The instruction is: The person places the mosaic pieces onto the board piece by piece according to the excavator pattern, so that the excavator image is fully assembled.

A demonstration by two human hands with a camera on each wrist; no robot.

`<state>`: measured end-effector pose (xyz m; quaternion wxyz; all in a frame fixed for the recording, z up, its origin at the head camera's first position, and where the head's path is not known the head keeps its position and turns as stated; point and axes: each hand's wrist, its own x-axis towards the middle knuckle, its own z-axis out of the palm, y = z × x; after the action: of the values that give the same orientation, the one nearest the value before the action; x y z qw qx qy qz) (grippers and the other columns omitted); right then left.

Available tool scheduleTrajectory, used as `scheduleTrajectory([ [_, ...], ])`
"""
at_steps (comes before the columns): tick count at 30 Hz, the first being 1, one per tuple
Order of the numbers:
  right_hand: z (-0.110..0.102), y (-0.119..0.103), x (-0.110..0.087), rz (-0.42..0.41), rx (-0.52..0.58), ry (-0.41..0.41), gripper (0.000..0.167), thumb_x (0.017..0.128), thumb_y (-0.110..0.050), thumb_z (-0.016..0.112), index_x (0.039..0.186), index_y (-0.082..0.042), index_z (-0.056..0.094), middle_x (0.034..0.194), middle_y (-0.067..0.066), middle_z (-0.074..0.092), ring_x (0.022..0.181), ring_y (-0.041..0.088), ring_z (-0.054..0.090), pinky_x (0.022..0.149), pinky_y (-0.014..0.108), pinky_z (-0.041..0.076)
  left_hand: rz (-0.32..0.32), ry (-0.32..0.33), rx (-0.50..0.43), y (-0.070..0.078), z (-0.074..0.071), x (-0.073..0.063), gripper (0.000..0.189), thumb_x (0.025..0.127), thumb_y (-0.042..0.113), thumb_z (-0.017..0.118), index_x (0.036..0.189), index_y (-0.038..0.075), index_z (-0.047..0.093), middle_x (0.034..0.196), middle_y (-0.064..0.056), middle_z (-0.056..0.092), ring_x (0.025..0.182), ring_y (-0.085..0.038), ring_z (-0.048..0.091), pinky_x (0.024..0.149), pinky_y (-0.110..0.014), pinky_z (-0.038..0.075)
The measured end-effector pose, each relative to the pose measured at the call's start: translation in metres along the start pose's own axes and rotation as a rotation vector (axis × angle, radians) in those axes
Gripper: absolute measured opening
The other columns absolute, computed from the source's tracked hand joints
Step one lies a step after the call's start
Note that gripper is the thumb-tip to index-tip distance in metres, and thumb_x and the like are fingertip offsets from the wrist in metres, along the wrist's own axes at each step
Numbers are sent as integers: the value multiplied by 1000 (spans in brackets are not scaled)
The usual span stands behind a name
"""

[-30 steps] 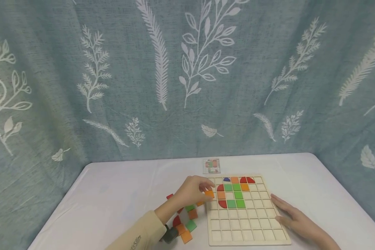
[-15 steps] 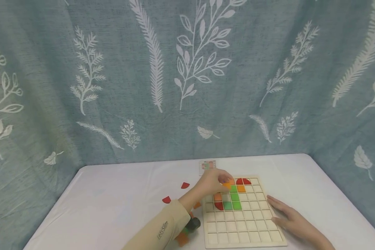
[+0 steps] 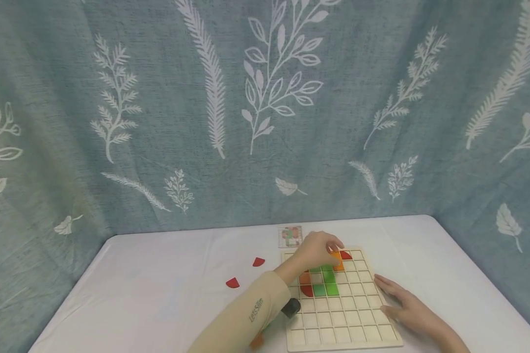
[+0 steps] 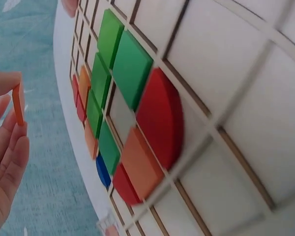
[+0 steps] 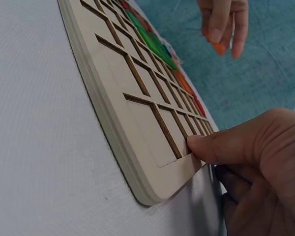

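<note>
Being carried further right across the gridded board (image 3: 351, 321), the orange tile (image 3: 337, 256) is now seen in the head view near a red piece (image 3: 346, 255), apparently not yet seated. In the left-wrist view, it is pinched in the grip of the left hand (image 4: 5, 157). In the right-wrist view, the board's edge is touched by the right hand (image 5: 265, 155), whose grip is relaxed.

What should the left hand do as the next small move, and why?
Probably lower the orange tile into the board: the left hand pinches it above the grid, not yet seated, and the right hand has its thumb on the board's edge. Which cell it belongs in, I cannot tell.
</note>
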<state>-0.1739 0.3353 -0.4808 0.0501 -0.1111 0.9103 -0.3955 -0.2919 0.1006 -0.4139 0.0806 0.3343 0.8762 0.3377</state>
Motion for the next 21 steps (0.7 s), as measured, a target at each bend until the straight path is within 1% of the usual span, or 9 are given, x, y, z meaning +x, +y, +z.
scheduleTrajectory([
  [5,-3,-1,0,-16,7,2,65,83,-26,64,136,3,39,143,26,31,128,51,20,99,66,20,-5,-5,32,4,12,15,30,74,12,76,103,12,70,89,2,68,77,-7,58,69,-18,46],
  [8,-3,-1,0,-18,15,-4,65,83,-26,63,137,2,39,144,25,30,129,50,19,99,66,19,-23,-18,43,4,18,21,28,74,13,77,101,12,70,87,3,67,78,-7,58,71,-18,45],
  [11,-2,-1,1,-4,17,-9,66,83,-26,63,137,2,38,145,24,29,131,49,19,100,65,18,-25,-27,52,2,24,25,27,73,12,77,100,12,70,86,2,67,78,-8,57,72,-20,45],
  [13,-2,-2,1,10,18,-5,67,82,-26,63,138,1,38,145,23,29,131,48,19,101,64,17,-17,-29,81,2,29,29,27,73,13,78,99,12,70,86,2,67,78,-8,57,72,-19,45],
  [15,-3,-2,-1,5,18,-3,67,82,-26,63,137,2,38,145,24,29,131,49,19,100,64,18,-4,-31,125,3,33,31,27,73,13,78,99,12,70,86,1,67,77,-8,57,72,-18,45],
  [17,-3,-4,-1,15,21,2,67,82,-26,63,138,1,38,145,24,29,131,48,20,101,63,18,-1,-37,168,4,36,33,27,72,14,78,98,12,70,86,2,66,76,-7,57,71,-17,45],
  [21,-3,-4,-1,2,29,3,67,82,-27,63,138,1,38,144,25,29,130,49,20,100,64,18,-9,-48,245,6,42,36,27,72,17,79,97,14,71,85,5,66,77,-7,55,72,-18,44],
])
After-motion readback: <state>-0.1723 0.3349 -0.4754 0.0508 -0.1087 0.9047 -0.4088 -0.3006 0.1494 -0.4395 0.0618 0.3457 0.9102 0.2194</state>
